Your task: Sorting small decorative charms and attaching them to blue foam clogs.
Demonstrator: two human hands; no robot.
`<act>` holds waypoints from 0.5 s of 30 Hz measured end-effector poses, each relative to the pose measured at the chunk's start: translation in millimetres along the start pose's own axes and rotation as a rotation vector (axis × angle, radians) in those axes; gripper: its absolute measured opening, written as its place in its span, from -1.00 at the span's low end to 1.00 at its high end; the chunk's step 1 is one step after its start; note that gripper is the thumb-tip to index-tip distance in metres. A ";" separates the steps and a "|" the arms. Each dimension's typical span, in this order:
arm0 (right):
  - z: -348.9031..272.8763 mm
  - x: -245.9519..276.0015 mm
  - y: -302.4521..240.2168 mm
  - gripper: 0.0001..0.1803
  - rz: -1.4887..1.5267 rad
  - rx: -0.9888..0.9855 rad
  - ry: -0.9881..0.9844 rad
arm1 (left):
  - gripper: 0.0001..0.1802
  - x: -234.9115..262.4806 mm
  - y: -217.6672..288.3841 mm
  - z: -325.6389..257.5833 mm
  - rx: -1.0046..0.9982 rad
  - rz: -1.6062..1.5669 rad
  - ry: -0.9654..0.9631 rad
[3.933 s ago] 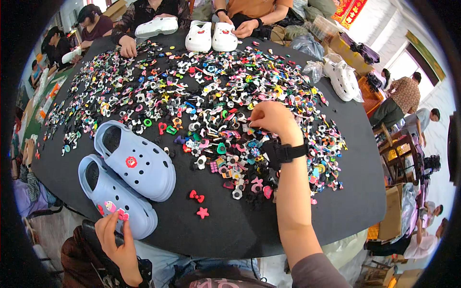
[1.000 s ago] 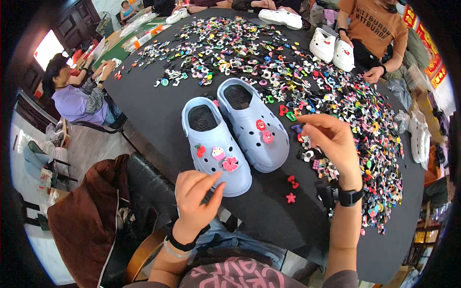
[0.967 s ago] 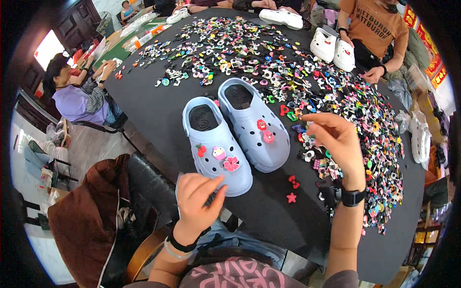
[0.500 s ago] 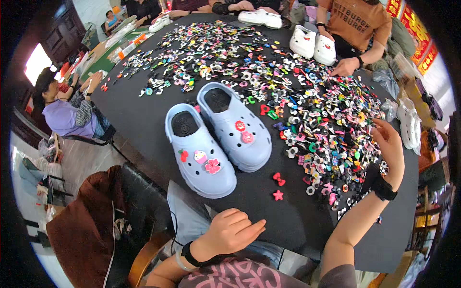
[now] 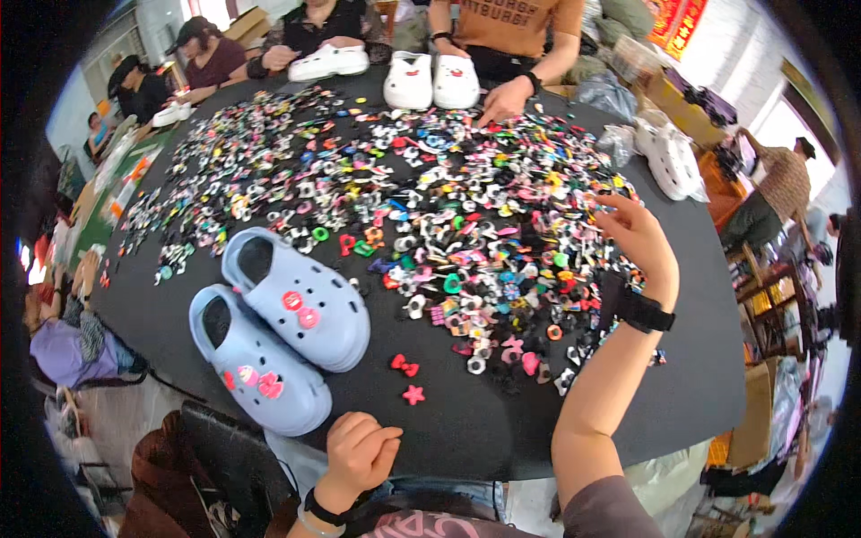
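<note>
My right hand (image 5: 640,240) hangs over the right side of a wide heap of small shoe charms (image 5: 502,206). Its fingers are bent but apart, with nothing visible in them. Near the front edge of the table, my left hand (image 5: 359,453) is loosely closed, and nothing shows in it. A pair of light blue clogs stands to the left. The nearer clog (image 5: 285,408) carries a cherry, a cupcake and a pink flower charm; the farther clog (image 5: 336,318) has two reddish-pink round charms. Between clogs and heap lie a red bow charm (image 5: 404,365) and a pink star charm (image 5: 413,394).
Across the dark table (image 5: 502,439), a person in an orange shirt has a pair of white clogs (image 5: 409,82). Another person there holds a white clog (image 5: 329,63). More white clogs (image 5: 668,160) sit at the right edge. A black chair (image 5: 235,457) stands at lower left.
My view has turned to the right, so the clogs and table appear farther left. My left hand's fingers are drawn in more. My right hand stays over the right part of the heap.
</note>
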State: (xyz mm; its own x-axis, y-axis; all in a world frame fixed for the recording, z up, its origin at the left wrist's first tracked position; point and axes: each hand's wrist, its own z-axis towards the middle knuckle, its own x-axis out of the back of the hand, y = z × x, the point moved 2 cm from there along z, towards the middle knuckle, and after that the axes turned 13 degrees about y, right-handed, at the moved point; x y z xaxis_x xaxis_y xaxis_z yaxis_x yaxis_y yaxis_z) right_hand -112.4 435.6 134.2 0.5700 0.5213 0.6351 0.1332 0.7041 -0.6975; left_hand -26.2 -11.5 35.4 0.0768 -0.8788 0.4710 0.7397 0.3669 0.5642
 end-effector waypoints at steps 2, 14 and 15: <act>2.3 2.1 5.6 -0.55 -0.063 -0.029 0.017 | -0.96 -9.5 -5.4 -0.2 0.010 -0.035 -0.006; 14.0 -86.1 -6.6 -0.57 -0.032 0.333 -0.117 | -0.85 -17.6 -9.9 -6.3 -0.113 -0.003 -0.019; 14.0 -101.6 -11.4 -0.61 -0.062 0.325 -0.137 | -0.84 -16.5 -10.2 -7.1 -0.119 0.008 -0.023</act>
State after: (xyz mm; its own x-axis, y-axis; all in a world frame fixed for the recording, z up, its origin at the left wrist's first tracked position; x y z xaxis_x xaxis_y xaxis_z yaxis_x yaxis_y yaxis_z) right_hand -183.1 381.4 82.3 0.4519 0.5172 0.7269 -0.1131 0.8414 -0.5284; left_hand -30.3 -2.9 17.2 0.0685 -0.8684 0.4912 0.8131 0.3338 0.4768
